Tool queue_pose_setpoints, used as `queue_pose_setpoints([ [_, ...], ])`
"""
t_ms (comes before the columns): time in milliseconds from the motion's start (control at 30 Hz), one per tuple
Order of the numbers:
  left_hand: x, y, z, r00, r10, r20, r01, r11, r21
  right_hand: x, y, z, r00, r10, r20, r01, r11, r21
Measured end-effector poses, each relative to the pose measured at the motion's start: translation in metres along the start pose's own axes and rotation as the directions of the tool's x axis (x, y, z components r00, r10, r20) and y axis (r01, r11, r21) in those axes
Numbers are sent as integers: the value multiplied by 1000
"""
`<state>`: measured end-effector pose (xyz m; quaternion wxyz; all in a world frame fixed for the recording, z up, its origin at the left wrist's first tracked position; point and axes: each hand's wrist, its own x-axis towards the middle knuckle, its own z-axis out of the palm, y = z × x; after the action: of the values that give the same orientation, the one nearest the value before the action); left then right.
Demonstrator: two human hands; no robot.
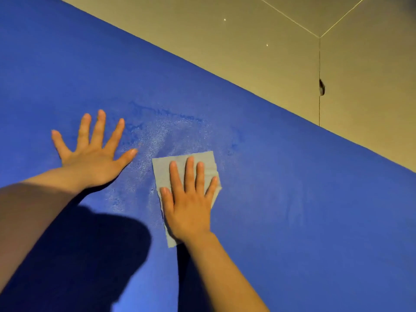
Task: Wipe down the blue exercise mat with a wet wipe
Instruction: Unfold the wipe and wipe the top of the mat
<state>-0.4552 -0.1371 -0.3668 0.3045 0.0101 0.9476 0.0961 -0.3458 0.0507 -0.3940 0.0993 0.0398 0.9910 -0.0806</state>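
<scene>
The blue exercise mat (292, 199) fills most of the head view, its far edge running diagonally from upper left to right. A pale wet wipe (162, 172) lies flat on the mat near the middle. My right hand (189, 199) presses on the wipe with straight fingers, covering its middle and lower part. My left hand (94, 152) rests flat on the bare mat to the left of the wipe, fingers spread. A damp, shiny patch (157, 136) shows on the mat just beyond and between the two hands.
Beige floor tiles (270, 41) lie beyond the mat's far edge, with grout lines and a small dark chip (322, 86) in one joint. A dark shadow (90, 255) falls across the mat's near left part.
</scene>
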Motion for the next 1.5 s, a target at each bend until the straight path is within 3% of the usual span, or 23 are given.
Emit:
queue_pose_setpoints([
  [67,0,1,-6,998,-2,62,2,1000,5,17,22,-10,988,-147,36,148,989,-24],
  [133,-2,5,-13,993,22,115,-24,1000,19,34,57,-20,989,-143,41,144,989,-31],
  [233,-5,5,-18,988,23,155,-28,999,28,57,113,-40,974,219,52,-220,975,18],
  [333,-7,10,-22,979,13,203,-25,998,57,69,147,-57,800,597,53,-599,794,102],
  [433,-4,10,-24,980,-8,199,-14,994,110,88,123,-51,679,734,28,-727,665,173],
  [500,-1,9,-24,982,-1,190,-19,994,104,103,86,-43,719,695,0,-685,709,164],
  [633,1,7,-23,983,-20,180,-2,993,121,129,2,-32,937,349,-27,-346,934,87],
  [767,4,8,-25,975,-37,218,11,993,119,161,19,-47,996,76,47,-77,997,17],
  [867,4,8,-26,974,-30,227,-3,989,145,176,98,-65,955,295,36,-295,955,6],
  [967,3,8,-29,969,2,248,-43,986,161,173,163,-87,785,617,59,-620,779,92],
  [1067,5,8,-31,966,10,259,-53,986,156,189,158,-88,662,747,63,-743,643,184],
  [1100,4,8,-32,964,11,266,-55,986,157,200,142,-85,668,742,46,-735,650,193],
  [1167,3,8,-32,962,3,273,-47,987,155,223,101,-76,760,649,20,-643,748,162],
  [1300,3,7,-29,967,-13,253,-20,991,131,242,12,-63,979,201,20,-201,978,63],
  [1400,3,8,-29,963,-33,268,-3,991,135,233,34,-70,994,-94,63,94,996,-3],
  [1433,3,8,-28,961,-40,275,-1,989,147,228,60,-73,994,-90,61,92,995,-27],
  [1500,3,9,-29,959,-51,279,11,990,140,214,122,-79,993,109,39,-108,994,-27],
])
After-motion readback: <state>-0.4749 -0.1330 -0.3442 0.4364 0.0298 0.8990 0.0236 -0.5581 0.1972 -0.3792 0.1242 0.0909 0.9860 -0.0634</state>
